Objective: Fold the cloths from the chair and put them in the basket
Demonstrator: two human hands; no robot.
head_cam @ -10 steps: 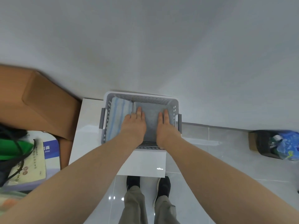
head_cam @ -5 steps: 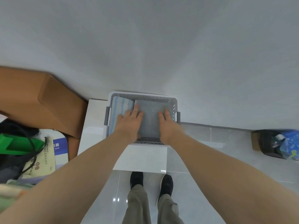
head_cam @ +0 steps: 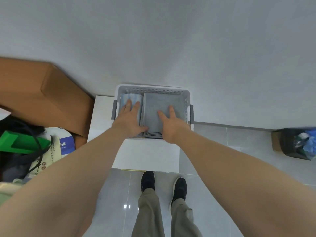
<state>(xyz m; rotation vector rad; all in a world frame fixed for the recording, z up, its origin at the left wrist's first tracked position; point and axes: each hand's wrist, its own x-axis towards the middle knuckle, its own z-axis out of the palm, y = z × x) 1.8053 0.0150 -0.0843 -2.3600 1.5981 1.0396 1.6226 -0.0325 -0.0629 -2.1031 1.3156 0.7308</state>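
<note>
A white perforated basket (head_cam: 153, 89) with grey side handles stands on a white block against the wall. Inside it lie two folded cloths side by side: a light blue striped cloth (head_cam: 132, 97) on the left and a grey cloth (head_cam: 160, 103) on the right. My left hand (head_cam: 130, 119) lies flat with straight fingers on the blue striped cloth, its thumb reaching the grey cloth's near edge. Flat on the grey cloth, fingers spread, rests my right hand (head_cam: 170, 123). Neither hand grips anything.
The white block (head_cam: 147, 153) under the basket sits on a grey tiled floor. A brown cardboard box (head_cam: 42, 98) leans at the left, with a green object (head_cam: 22, 142) and bags below it. A dark bin (head_cam: 294, 144) with blue rubbish stands at the right. My feet (head_cam: 162, 183) are near the block.
My left hand has slid from the grey cloth leftward onto the blue striped cloth. My right hand stays flat on the grey cloth. The view has shifted so the basket sits further right.
</note>
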